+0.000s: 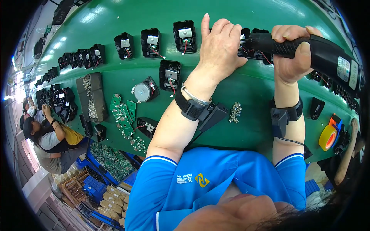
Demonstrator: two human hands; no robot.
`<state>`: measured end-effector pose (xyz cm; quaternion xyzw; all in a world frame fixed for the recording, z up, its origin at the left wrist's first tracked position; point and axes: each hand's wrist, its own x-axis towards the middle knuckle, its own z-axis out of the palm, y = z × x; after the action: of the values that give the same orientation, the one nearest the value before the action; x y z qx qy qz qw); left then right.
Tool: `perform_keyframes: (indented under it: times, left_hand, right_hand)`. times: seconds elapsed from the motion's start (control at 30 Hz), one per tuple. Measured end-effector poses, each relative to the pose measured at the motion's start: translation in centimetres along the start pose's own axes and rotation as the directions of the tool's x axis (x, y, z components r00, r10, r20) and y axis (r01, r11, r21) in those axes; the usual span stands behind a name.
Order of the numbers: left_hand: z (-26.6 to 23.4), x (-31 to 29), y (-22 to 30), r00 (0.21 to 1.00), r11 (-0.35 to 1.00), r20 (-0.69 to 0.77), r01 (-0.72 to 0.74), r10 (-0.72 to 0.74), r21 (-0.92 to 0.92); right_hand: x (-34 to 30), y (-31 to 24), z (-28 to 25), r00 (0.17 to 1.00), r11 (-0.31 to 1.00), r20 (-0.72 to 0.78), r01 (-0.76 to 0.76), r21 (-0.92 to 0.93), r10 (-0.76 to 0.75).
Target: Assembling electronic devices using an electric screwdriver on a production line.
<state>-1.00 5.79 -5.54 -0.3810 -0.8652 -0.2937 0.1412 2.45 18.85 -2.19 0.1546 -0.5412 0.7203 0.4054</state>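
Black power driver (327,56): tip directed left, at the black housing (245,51). Housing: open-topped, mostly hidden from view.

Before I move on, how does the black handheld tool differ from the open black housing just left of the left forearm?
The black handheld tool is in the right hand's grip, while the open black housing sits on the green table.
The tool is long and tapers toward its front; the housing is shorter and boxy.
The tool's body is closed; the housing shows a metal plate and a red wire.
Both are mainly black.
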Motion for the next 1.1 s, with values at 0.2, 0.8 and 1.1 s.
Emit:
perform_keyframes:
  times: [0.2, 0.8, 1.1]
  left_hand:
    - [-0.5, -0.1, 0.0, 0.999, 1.0, 0.037, 0.022, -0.022, -0.004]
    - [-6.4, -7.5, 7.9, 0.837, 0.947, 0.488, -0.101, 0.247, -0.306]
    - [-4.6, -7.8, 8.7, 0.798, 0.926, 0.469, -0.322, 0.378, -0.197]
  right_hand:
    - [-0.4, 0.4, 0.6, 0.996, 0.999, 0.084, 0.018, 0.048, -0.022]
    - [-5.5, -12.7, -2.8, 0.975, 0.989, -0.169, -0.134, 0.057, 0.142]
    - [-5.4, -13.8, -3.2, 0.97, 0.987, -0.188, -0.148, 0.057, 0.156]
